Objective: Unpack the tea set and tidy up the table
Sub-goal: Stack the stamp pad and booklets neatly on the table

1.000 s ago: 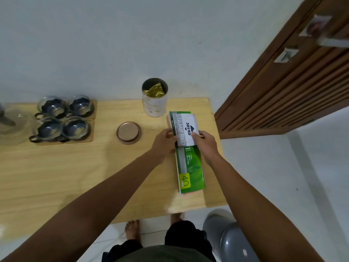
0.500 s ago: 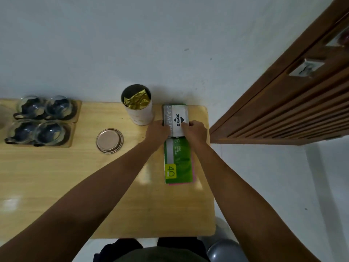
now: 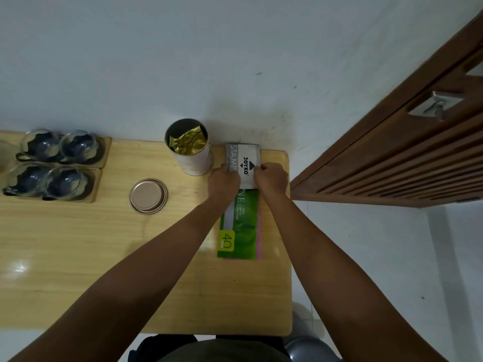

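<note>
Your left hand (image 3: 225, 178) and right hand (image 3: 271, 178) flank the small grey Joyko stamp pad box (image 3: 247, 163) at the far right corner of the bench (image 3: 78, 244). The fingers of each hand are curled in against the box's 2 long sides, and the box sits between them. They look closed on it, though you cannot tell from here how firm the hold is, or whether the box is lifted or resting.

The box lies on the far end of the green booklet (image 3: 244, 226), which has a pink booklet (image 3: 259, 231) showing along its right edge. Box and booklets share 1 long axis, running straight away from you toward the wall, so the stack extends back from your fingers toward your body.

Just left of your left fingers stands the open tea tin (image 3: 194, 159) with its gold foil bag (image 3: 187, 143) inside; your left hand is the nearer one to it. The tin's lid (image 3: 148, 195) lies flat further left, well apart from both hands. Beyond it, 4 glass cups (image 3: 52, 163) sit on 2 wooden trays (image 3: 100, 163).

If squaring the stack against the wall is the aim, push along that long axis and watch your left knuckles near the tin.
</note>
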